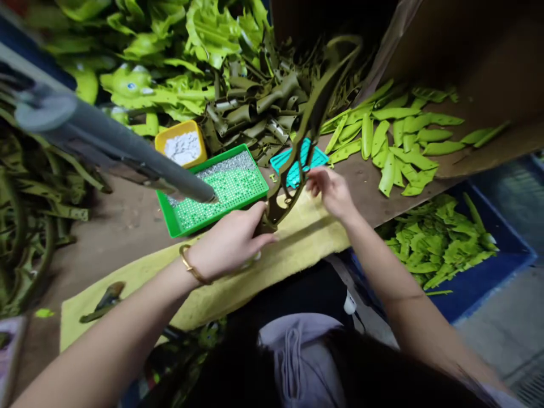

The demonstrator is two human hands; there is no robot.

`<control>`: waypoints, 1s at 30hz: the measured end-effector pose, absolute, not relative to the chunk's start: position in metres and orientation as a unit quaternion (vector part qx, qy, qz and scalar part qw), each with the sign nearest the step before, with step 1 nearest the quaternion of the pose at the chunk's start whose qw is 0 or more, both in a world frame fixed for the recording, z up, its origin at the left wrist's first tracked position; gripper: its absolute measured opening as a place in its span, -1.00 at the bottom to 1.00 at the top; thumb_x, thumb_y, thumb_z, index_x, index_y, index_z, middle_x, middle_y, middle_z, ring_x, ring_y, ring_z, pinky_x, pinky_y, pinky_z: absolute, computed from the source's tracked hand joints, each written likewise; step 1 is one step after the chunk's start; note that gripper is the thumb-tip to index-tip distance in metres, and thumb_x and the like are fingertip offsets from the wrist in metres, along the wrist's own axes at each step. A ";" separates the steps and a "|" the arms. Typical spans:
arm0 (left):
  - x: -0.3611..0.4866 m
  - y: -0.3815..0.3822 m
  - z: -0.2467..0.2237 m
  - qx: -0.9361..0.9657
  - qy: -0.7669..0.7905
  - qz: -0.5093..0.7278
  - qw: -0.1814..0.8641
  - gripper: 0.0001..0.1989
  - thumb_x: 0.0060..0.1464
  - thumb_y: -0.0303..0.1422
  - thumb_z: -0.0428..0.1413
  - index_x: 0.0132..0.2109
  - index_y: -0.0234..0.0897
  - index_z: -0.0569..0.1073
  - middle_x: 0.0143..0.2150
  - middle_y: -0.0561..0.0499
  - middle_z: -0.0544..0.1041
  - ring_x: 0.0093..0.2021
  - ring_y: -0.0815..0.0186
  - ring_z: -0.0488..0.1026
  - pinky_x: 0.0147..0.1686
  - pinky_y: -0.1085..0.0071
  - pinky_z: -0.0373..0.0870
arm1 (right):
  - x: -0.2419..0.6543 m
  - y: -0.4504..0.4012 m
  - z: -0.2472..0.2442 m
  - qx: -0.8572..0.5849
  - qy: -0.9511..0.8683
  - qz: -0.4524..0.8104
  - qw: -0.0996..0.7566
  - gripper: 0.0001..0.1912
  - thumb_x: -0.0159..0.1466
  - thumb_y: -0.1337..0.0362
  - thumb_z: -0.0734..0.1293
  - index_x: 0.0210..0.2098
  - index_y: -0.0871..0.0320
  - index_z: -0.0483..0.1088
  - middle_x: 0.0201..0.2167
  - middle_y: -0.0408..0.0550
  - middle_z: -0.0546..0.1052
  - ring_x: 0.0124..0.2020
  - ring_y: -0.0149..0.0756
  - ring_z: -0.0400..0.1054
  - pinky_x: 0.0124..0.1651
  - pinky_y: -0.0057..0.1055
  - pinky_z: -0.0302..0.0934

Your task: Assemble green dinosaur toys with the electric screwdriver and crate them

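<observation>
My left hand (232, 241), with a gold bracelet at the wrist, is wrapped round the lower end of a long, curved olive-green part (317, 110). The part stands tilted up and to the right, with openings near its lower end. Close to its right side is my right hand (334, 192), fingers bent together; whether they hold anything is hidden. Behind the part lies a turquoise tray (321, 157). To the left a green tray (173, 224) holds small silver pieces. Under both hands spreads a yellow cloth (204, 294).
A grey tool (127, 147) hangs over the green tray. Beyond it are a yellow box (203, 144) of white pieces and piles of olive parts (255, 107). Lime-green parts (408, 136) lie at right, above a blue bin (493, 277). A dark tool (108, 299) rests on the cloth.
</observation>
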State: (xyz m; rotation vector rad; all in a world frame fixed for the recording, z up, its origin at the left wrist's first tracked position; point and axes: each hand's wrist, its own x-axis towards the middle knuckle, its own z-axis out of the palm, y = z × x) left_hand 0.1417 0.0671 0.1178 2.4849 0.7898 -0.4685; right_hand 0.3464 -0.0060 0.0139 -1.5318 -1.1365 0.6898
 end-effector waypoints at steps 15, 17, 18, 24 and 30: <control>0.140 0.068 0.091 0.823 0.346 -0.071 0.444 -0.64 0.17 -0.02 -0.07 -0.16 -0.21 0.36 -0.22 -0.01 0.51 -0.19 0.20 0.47 -0.16 0.30 0.38 | 0.471 0.063 -0.004 -0.907 -0.290 0.043 0.303 -0.54 0.25 0.20 0.20 0.10 0.24 0.32 -0.21 0.11 0.58 -0.17 -0.10 0.45 -0.02 -0.11 0.32; 0.139 0.070 0.093 0.821 0.360 -0.048 0.440 -0.63 0.15 -0.02 -0.06 -0.12 -0.20 0.37 -0.17 -0.03 0.53 -0.16 0.19 0.47 -0.12 0.30 0.38 | 0.481 0.052 -0.005 -0.893 -0.277 0.057 0.350 -0.59 0.24 0.16 0.21 0.02 0.22 0.39 -0.27 0.03 0.57 -0.22 -0.18 0.44 -0.02 -0.15 0.33; 0.138 0.071 0.094 0.821 0.365 -0.041 0.436 -0.63 0.14 -0.02 -0.05 -0.12 -0.20 0.37 -0.16 -0.03 0.53 -0.16 0.19 0.48 -0.12 0.29 0.39 | 0.486 0.045 -0.005 -0.890 -0.270 0.060 0.362 -0.60 0.23 0.15 0.22 -0.01 0.21 0.41 -0.29 0.01 0.56 -0.25 -0.20 0.43 -0.04 -0.16 0.34; 0.134 0.076 0.100 0.823 0.382 -0.020 0.419 -0.63 0.15 0.00 -0.07 -0.21 -0.21 0.38 -0.30 0.01 0.52 -0.27 0.20 0.45 -0.21 0.26 0.39 | 0.491 0.022 0.008 -0.909 -0.302 -0.058 0.281 -0.60 0.28 0.11 0.18 -0.07 0.24 0.45 -0.05 0.23 0.46 0.06 0.03 0.30 0.17 0.03 0.17; 0.131 0.077 0.105 0.819 0.374 -0.028 0.435 -0.60 0.16 0.01 -0.05 -0.19 -0.24 0.38 -0.30 0.00 0.51 -0.28 0.22 0.43 -0.23 0.27 0.38 | 0.475 0.073 0.023 -0.868 -0.435 -0.017 0.238 -0.60 0.21 0.43 0.12 -0.04 0.21 0.43 0.03 0.21 0.44 0.10 0.03 0.27 0.17 0.03 0.16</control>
